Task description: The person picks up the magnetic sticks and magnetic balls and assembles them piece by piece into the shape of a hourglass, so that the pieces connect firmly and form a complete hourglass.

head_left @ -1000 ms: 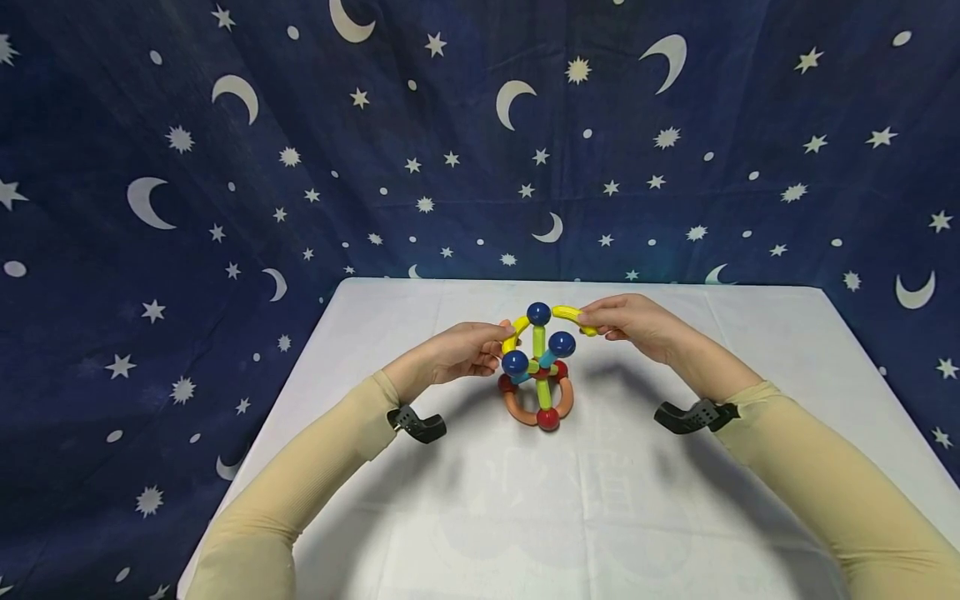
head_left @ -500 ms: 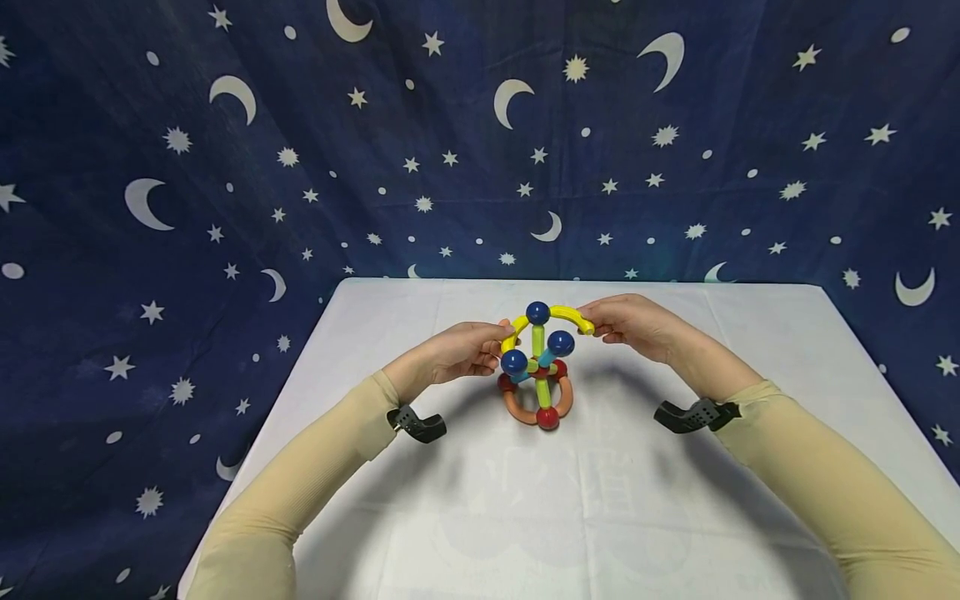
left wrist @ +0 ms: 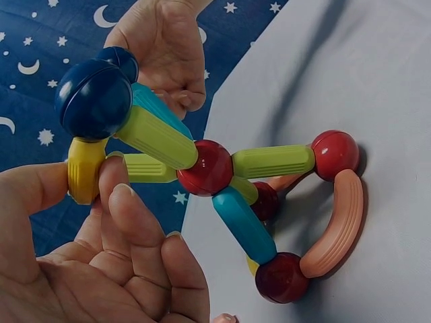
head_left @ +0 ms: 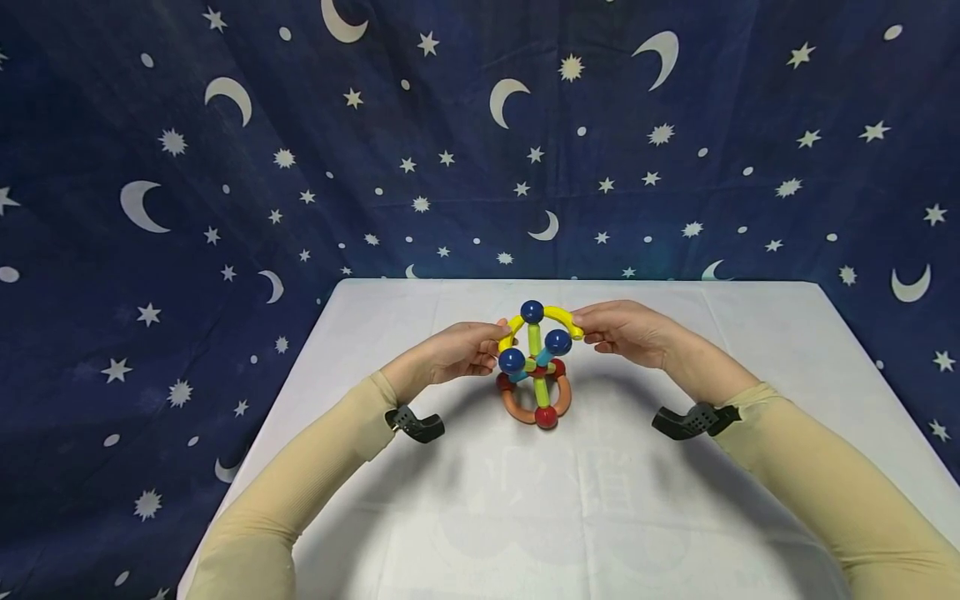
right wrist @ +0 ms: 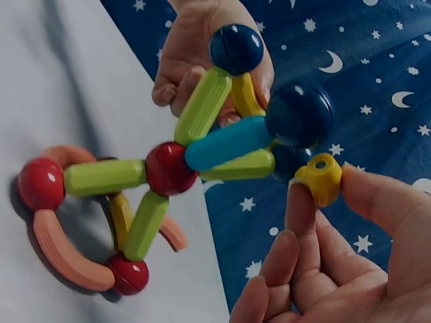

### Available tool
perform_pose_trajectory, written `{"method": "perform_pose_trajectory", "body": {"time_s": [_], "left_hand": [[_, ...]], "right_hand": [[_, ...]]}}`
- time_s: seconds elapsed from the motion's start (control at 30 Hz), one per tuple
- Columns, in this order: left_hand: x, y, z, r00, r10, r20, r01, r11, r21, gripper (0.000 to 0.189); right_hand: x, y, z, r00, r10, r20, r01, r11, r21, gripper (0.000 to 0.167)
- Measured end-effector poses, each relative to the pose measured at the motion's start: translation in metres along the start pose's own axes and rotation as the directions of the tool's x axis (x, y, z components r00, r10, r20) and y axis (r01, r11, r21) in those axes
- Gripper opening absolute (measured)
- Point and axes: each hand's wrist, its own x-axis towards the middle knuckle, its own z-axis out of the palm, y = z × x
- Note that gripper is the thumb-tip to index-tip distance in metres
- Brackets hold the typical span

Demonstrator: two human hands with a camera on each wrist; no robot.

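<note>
A magnetic ball-and-rod construction stands on the white table, with a red ball (right wrist: 170,168) at its hub. Green rods and blue rods branch out from that hub. Its top blue ball (head_left: 532,312) sits between both hands. My left hand (head_left: 467,348) pinches a curved yellow rod (left wrist: 86,171) that runs from the top ball down towards the left blue ball (head_left: 512,361). Thumb and fingertips of my right hand (head_left: 626,332) pinch a second curved yellow rod (right wrist: 322,180). One end of it meets the top ball; the other lies just right of the right blue ball (head_left: 558,342).
Curved orange rods (left wrist: 337,229) and red balls (left wrist: 335,155) form the base on the white tablecloth (head_left: 525,517). A dark blue curtain (head_left: 450,125) with moons and stars hangs behind the table and along its left side.
The right hand's yellow rod came leftwards onto the top ball, and its free end then swung down and inwards. My right hand moved slightly left; the left hand kept its grip.
</note>
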Motion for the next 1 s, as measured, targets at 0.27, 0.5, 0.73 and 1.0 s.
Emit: {"method": "perform_pose_trajectory", "body": {"time_s": [0.27, 0.5, 0.73, 1.0], "left_hand": [[0.001, -0.004, -0.003, 1.000, 0.000, -0.006, 0.000, 1.000, -0.015, 0.029], [0.000, -0.005, -0.004, 1.000, -0.001, -0.007, 0.001, 1.000, -0.021, 0.028], [0.000, -0.007, -0.005, 1.000, -0.005, -0.002, 0.005, 1.000, -0.026, 0.026], [0.000, -0.007, -0.004, 1.000, -0.008, -0.008, 0.008, 0.999, -0.032, 0.026]], "right_hand": [[0.002, 0.002, 0.007, 1.000, 0.007, -0.030, -0.007, 1.000, 0.026, 0.038], [0.006, 0.002, 0.013, 0.997, 0.038, -0.069, -0.035, 0.999, 0.036, 0.052], [0.006, 0.003, 0.020, 0.994, 0.039, -0.098, -0.034, 0.998, 0.048, 0.054], [0.006, 0.005, 0.023, 0.995, 0.031, -0.098, -0.026, 0.998, 0.050, 0.054]]}}
